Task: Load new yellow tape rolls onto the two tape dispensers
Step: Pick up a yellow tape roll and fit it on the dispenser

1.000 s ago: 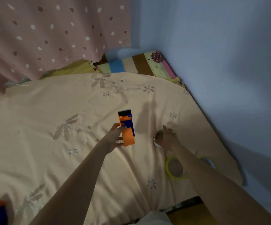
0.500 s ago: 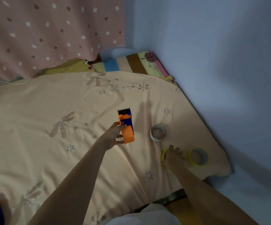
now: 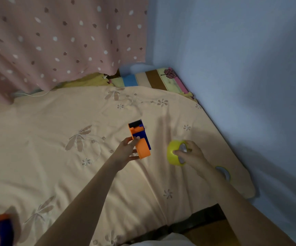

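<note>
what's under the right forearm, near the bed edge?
A second tape roll lies flat on the bedsheet, partly covered by the right forearm. Its near side is hidden. The right hand holds a yellow tape roll.

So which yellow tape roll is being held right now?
The yellow tape roll gripped in the right hand, beside the orange dispenser. The other yellow roll lies untouched on the bedsheet, nearer the wall.
</note>
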The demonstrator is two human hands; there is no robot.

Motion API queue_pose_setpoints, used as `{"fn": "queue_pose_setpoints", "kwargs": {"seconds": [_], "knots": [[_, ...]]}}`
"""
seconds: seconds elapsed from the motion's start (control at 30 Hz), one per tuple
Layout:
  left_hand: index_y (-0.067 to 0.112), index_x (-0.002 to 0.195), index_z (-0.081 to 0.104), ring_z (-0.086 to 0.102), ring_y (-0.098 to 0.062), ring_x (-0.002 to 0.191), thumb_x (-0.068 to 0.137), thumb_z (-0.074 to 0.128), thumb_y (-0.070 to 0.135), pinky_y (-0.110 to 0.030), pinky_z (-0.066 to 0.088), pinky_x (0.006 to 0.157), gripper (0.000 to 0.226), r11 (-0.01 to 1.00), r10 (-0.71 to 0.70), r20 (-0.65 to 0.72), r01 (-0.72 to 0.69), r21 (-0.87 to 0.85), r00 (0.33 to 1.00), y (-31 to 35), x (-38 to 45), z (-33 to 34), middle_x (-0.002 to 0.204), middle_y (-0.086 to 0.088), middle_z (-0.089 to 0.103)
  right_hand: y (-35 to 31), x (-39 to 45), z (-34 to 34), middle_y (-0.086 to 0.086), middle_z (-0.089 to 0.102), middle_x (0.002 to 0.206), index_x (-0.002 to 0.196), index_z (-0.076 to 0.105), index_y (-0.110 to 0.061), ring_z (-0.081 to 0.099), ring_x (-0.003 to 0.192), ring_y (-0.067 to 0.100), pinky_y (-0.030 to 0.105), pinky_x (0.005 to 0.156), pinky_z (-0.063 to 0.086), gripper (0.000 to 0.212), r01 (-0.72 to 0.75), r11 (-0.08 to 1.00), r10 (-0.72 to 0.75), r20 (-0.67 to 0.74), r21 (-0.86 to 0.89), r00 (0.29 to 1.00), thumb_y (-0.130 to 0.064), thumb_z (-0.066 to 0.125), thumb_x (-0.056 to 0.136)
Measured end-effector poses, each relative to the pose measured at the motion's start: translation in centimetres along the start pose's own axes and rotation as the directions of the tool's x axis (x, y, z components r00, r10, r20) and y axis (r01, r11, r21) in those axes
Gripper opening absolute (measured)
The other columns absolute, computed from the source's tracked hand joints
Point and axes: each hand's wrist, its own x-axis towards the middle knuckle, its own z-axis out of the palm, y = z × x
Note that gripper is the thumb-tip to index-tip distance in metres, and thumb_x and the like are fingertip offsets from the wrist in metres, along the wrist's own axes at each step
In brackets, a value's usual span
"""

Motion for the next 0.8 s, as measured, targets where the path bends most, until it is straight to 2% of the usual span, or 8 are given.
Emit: {"fn": "queue_pose_setpoints", "kwargs": {"seconds": [0.1,0.2,0.33,0.4,0.5,0.57,0.67,0.8], "knots": [[0.018,0.14,0.053,0.062,-0.039,0.12,0.102,0.052,0.04,-0.055,0.05,0.101,0.044,0.997,0.077,0.021,-0.077,0.013,0.997,0.8,-1.2,0.4,0.134,-0.013,0.063,-3.1,-1.5,0.5,0.002,0.065,0.131,0.142,0.053,-0.02,0.064,0.121,0.021,0.035,0.093,0.054,0.066,-0.017,0.961,-0.044,0.214,0.275,0.976,-0.014,0.08,0.082],[0.021,0.135,0.059,0.068,-0.034,0.107,0.102,0.049,0.044,-0.046,0.057,0.084,0.041,0.985,0.171,0.046,-0.171,0.014,0.984,1.8,-2.4,1.0,0.124,-0.008,0.07,-5.2,-2.7,2.1,-0.002,0.057,0.14,0.147,0.047,-0.027,0.061,0.126,0.023,0.039,0.093,0.058,0.069,-0.005,0.932,-0.138,0.369,0.362,0.919,-0.009,0.075,0.086],[0.024,0.13,0.063,0.07,-0.019,0.091,0.103,0.045,0.048,-0.034,0.056,0.071,0.041,0.979,0.206,0.044,-0.205,-0.016,0.978,3.0,-4.1,1.4,0.113,-0.001,0.073,-6.7,-3.9,4.6,-0.007,0.057,0.137,0.12,0.064,-0.048,0.061,0.123,0.018,0.029,0.078,0.06,0.055,-0.007,0.91,-0.195,0.444,0.414,0.875,-0.012,0.08,0.081],[0.023,0.131,0.062,0.071,-0.019,0.096,0.104,0.041,0.047,-0.035,0.058,0.075,0.042,0.975,0.218,0.062,-0.215,-0.046,0.974,3.2,-4.7,1.3,0.113,-0.001,0.073,-7.1,-4.2,5.7,-0.007,0.059,0.134,0.111,0.067,-0.051,0.064,0.121,0.019,0.033,0.082,0.06,0.052,-0.02,0.91,-0.191,0.463,0.414,0.865,-0.019,0.085,0.074],[0.017,0.14,0.055,0.065,-0.033,0.119,0.107,0.028,0.049,-0.048,0.054,0.098,0.054,0.974,0.188,0.098,-0.173,-0.145,0.977,3.3,-5.3,0.9,0.129,-0.012,0.068,-7.3,-4.5,7.3,-0.005,0.059,0.137,0.123,0.063,-0.047,0.061,0.126,0.02,0.043,0.095,0.058,0.065,0.035,0.925,-0.225,0.469,0.379,0.854,-0.023,0.088,0.069],[0.018,0.143,0.053,0.06,-0.034,0.127,0.105,0.023,0.054,-0.048,0.05,0.103,0.06,0.972,0.171,0.133,-0.145,-0.184,0.976,3.3,-5.8,0.4,0.133,-0.013,0.066,-7.6,-4.8,8.2,-0.003,0.059,0.138,0.128,0.061,-0.043,0.062,0.125,0.022,0.045,0.097,0.057,0.069,0.039,0.921,-0.234,0.47,0.387,0.851,-0.022,0.089,0.069],[0.022,0.146,0.048,0.061,-0.031,0.127,0.1,0.048,0.051,-0.052,0.052,0.103,0.054,0.966,0.247,0.209,-0.225,-0.126,0.946,2.9,-6.4,-0.8,0.137,-0.011,0.063,-8.2,-5.7,9.1,-0.003,0.06,0.138,0.13,0.06,-0.041,0.065,0.121,0.02,0.04,0.093,0.059,0.068,0.042,0.918,-0.25,0.49,0.395,0.835,-0.024,0.089,0.07],[0.021,0.136,0.054,0.068,-0.031,0.114,0.08,0.081,0.024,-0.047,0.058,0.088,0.062,0.959,0.277,0.205,-0.258,-0.116,0.939,2.8,-6.8,-2.2,0.126,-0.013,0.069,-9.0,-6.7,9.9,-0.013,0.058,0.141,0.136,0.053,-0.046,0.057,0.131,0.015,0.043,0.106,0.051,0.069,0.125,0.949,-0.269,0.54,0.289,0.797,-0.034,0.082,0.075]]}}
